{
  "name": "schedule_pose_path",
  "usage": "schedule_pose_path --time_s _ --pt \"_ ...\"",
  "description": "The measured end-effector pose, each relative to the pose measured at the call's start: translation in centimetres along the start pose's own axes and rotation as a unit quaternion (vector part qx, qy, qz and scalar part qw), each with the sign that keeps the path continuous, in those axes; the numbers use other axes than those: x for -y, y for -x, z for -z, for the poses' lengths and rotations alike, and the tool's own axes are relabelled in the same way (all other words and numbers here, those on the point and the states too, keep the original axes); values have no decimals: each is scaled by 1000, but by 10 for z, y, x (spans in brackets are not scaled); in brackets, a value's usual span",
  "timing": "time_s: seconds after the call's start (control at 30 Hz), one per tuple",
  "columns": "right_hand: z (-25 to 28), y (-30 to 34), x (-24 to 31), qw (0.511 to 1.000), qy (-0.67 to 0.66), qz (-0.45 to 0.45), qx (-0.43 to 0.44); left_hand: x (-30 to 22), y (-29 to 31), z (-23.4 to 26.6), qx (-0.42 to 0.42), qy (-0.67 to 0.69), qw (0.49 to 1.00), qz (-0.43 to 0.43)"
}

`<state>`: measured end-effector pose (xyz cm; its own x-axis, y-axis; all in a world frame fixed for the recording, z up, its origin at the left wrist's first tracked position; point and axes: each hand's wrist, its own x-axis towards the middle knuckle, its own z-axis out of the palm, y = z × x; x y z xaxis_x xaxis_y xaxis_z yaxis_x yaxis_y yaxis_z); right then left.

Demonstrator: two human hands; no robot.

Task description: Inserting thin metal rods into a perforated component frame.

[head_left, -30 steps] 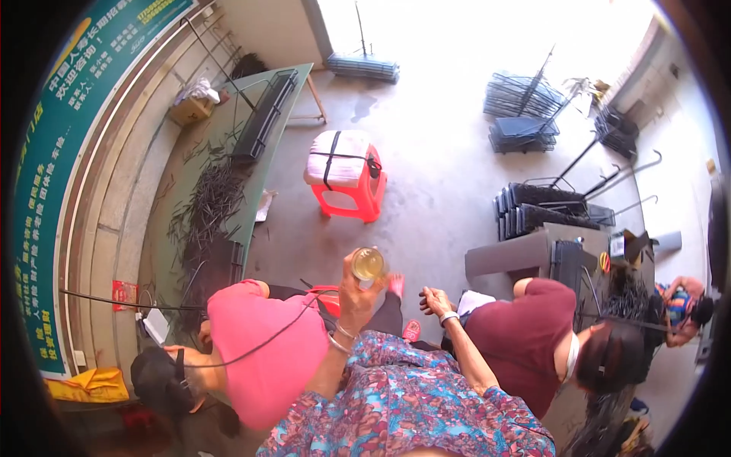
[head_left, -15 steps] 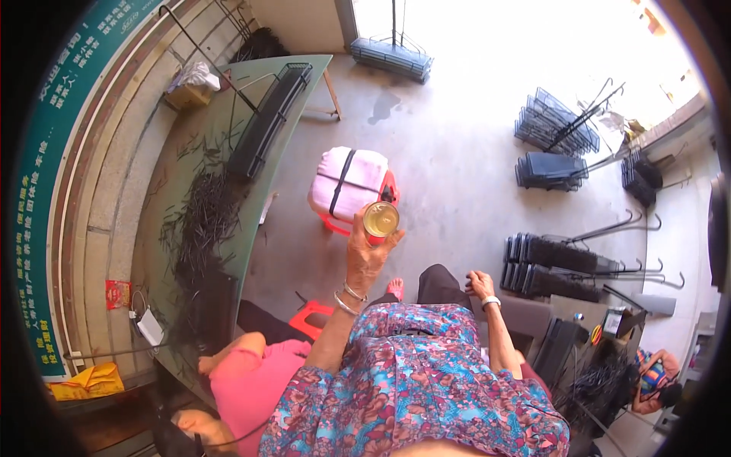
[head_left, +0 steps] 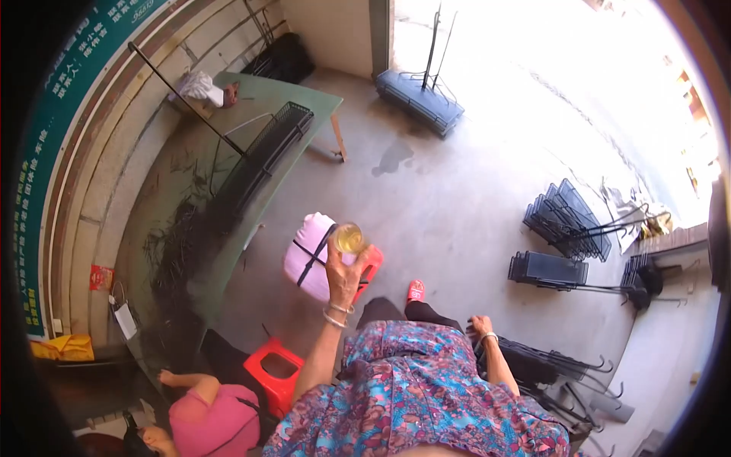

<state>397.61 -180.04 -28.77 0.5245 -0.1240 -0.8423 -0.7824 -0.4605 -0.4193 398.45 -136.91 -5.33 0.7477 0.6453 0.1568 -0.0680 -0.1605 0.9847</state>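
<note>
Fingers of the left hand (head_left: 344, 278) were wrapped around a small glass (head_left: 349, 238) of yellowish drink, held upright and raised in front of the body. Below the glass stood a red stool (head_left: 371, 263) carrying a pink bundle (head_left: 311, 255) strapped with a dark band, and the glass hung over the bundle's near edge in this view. The right hand (head_left: 480, 327) hung low, well apart from the glass and to its right, beside a stack of dark wire racks (head_left: 544, 364); whether its fingers were clenched or loose, I could not tell. Left of the glass ran a green tabletop (head_left: 228, 206) with a long black wire basket (head_left: 263, 156) and scattered dark strands on it. Nearer than the glass and to its left sat a second red stool (head_left: 276, 373), with a person in a pink top (head_left: 217, 423) just beside it
</note>
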Motion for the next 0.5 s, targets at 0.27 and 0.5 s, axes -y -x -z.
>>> schedule_pose_path --time_s 0.27,0.5 --pt "5 -97 223 986 108 111 58 18 -121 -45 -75 25 995 52" --pt "-26 -160 335 978 147 111 99 50 -248 -44 -157 59 986 21"
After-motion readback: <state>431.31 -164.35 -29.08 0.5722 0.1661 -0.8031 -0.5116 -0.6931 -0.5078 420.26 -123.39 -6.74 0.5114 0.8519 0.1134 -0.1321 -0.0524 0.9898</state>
